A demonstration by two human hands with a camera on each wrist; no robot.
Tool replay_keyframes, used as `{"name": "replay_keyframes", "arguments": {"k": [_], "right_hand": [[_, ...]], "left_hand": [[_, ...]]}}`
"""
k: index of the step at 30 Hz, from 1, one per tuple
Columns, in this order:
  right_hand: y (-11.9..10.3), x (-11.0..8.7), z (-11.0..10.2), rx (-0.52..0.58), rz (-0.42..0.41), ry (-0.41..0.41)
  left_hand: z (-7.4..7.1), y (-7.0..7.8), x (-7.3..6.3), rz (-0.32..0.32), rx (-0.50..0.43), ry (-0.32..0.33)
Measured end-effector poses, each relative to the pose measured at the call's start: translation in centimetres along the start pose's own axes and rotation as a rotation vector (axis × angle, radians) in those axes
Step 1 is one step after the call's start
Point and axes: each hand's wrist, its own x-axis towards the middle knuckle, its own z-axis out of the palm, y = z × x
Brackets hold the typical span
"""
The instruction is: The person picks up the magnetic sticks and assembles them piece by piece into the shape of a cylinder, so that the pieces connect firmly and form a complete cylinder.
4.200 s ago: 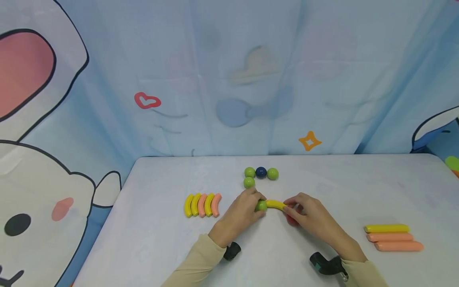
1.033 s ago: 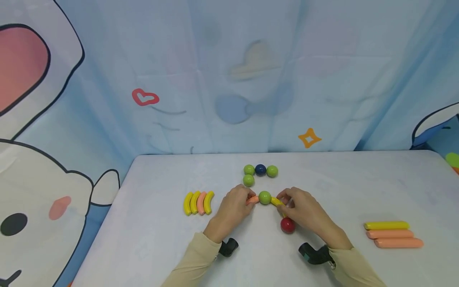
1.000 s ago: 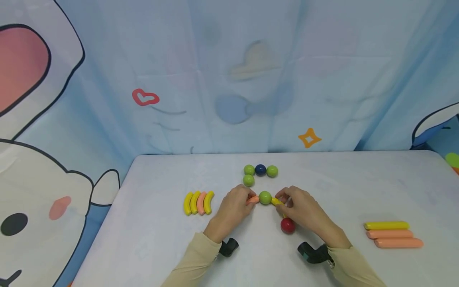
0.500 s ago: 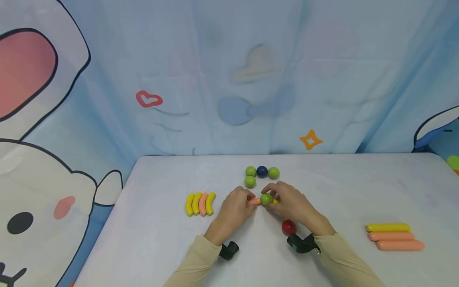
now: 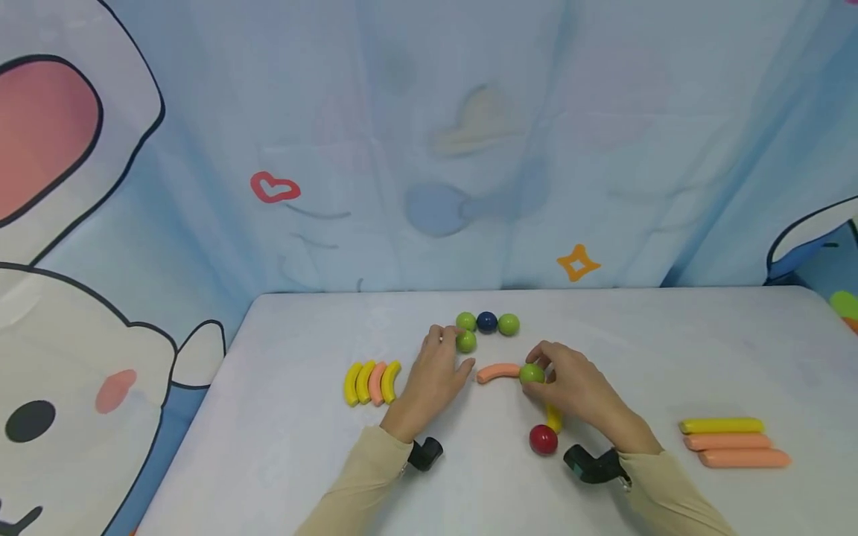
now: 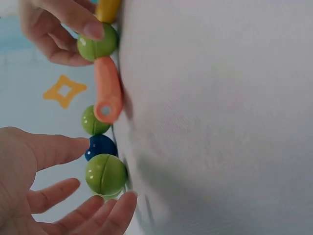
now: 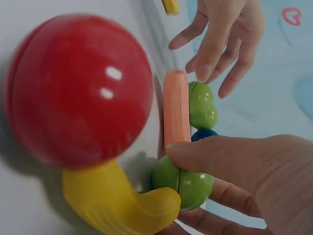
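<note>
My right hand [image 5: 579, 387] pinches a glossy green ball [image 5: 532, 374] between thumb and fingers. A curved orange rod [image 5: 498, 372] joins that ball on its left, its free end pointing left, a round socket showing in the left wrist view. From the ball's other side a curved yellow rod [image 7: 117, 196] runs to a red ball [image 5: 544, 440] nearer me. My left hand [image 5: 432, 380] is spread with nothing gripped, its fingertips close around another green ball [image 6: 105, 174] at the near end of a small group. In the right wrist view, the left fingers [image 7: 210, 54] hang above that group.
Beyond the hands, a dark blue ball [image 5: 487, 322] sits between two green balls. At left lie several short curved rods [image 5: 372, 383], yellow and orange. At right are three straight rods [image 5: 731, 442]. A patterned curtain [image 5: 402, 149] hangs behind the white table [image 5: 302, 461].
My left hand has let go of the orange rod and moved up to the far balls. My right hand has shifted from the yellow rod to the green ball and carried the joined chain right.
</note>
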Motion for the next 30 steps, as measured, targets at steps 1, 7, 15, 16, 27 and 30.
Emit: {"name": "replay_keyframes", "arguments": {"k": [1,7,15,16,27,30], "right_hand": [[0.1,0.0,-0.1,0.001,0.008,0.002],[0.4,-0.1,-0.3,-0.012,0.029,0.014],[1.2,0.1,-0.4,0.014,-0.014,0.019],[1.2,0.1,-0.3,0.014,-0.018,0.017],[0.5,0.4,0.2,0.008,-0.012,-0.027],[0.2,0.5,0.4,0.010,-0.014,-0.033]], "left_hand": [[0.1,0.0,0.2,0.015,0.016,0.005],[0.5,-0.4,0.8,0.078,0.136,0.036],[0.1,-0.7,0.1,0.076,0.151,-0.007],[0.0,-0.8,0.0,0.067,0.137,-0.018],[-1.3,-1.3,-1.1,0.015,0.058,-0.087],[-1.5,-1.4,-1.3,0.025,0.056,-0.095]]}}
